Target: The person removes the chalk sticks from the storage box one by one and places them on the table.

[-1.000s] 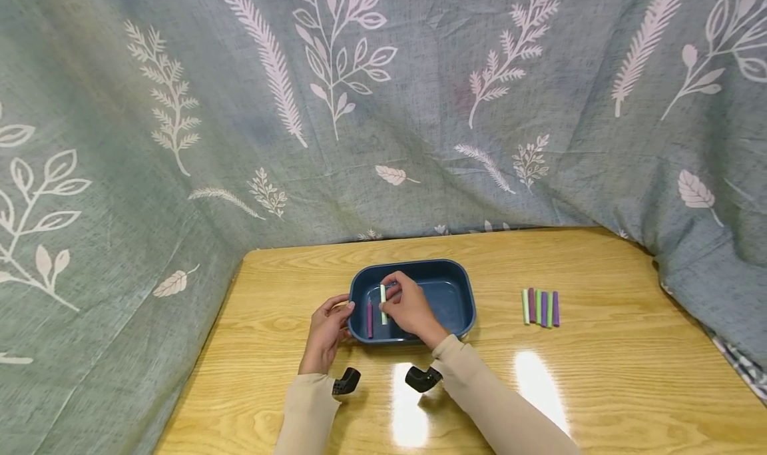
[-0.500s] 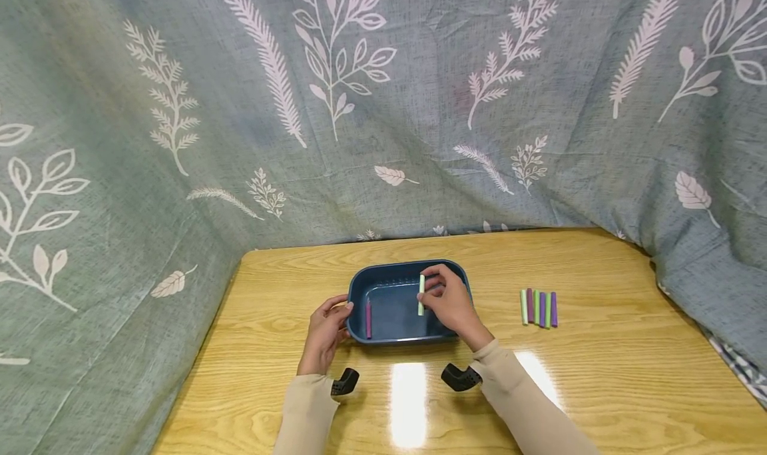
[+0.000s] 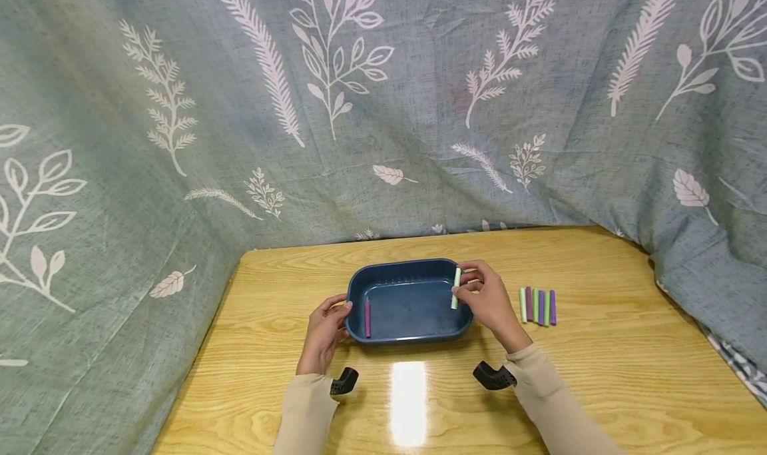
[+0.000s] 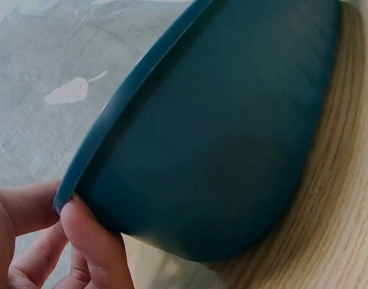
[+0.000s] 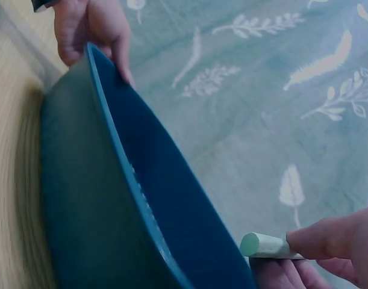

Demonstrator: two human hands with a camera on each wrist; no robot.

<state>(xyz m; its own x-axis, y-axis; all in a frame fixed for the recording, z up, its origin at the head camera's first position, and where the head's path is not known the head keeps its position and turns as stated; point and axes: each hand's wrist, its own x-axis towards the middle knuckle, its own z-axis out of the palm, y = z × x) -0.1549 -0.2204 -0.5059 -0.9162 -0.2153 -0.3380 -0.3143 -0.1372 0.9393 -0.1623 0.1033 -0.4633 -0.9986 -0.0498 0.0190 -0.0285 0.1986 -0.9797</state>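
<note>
Between the thumb and fingers of my right hand (image 3: 493,303) is a pale green chalk stick (image 3: 456,290), held over the right end of a dark blue tub (image 3: 413,312). In the right wrist view the same chalk (image 5: 262,245) shows its round end, close by the tub's rim. My left hand (image 3: 323,327) grips the tub's left end, thumb over the rim; the left wrist view shows the fingers pinching the rim (image 4: 105,126) from outside. A magenta chalk stick (image 3: 367,319) lies inside the tub along its left wall.
To the right of the tub, several chalk sticks (image 3: 537,307) in pale green, magenta, green and violet lie side by side on the wooden table (image 3: 605,348). A grey-green leaf-patterned cloth (image 3: 431,108) hangs behind the table and along its sides.
My right hand has carried the pale green chalk rightward from beside the magenta stick to the tub's right end. The left hand keeps its grip on the tub, which stays in place.
</note>
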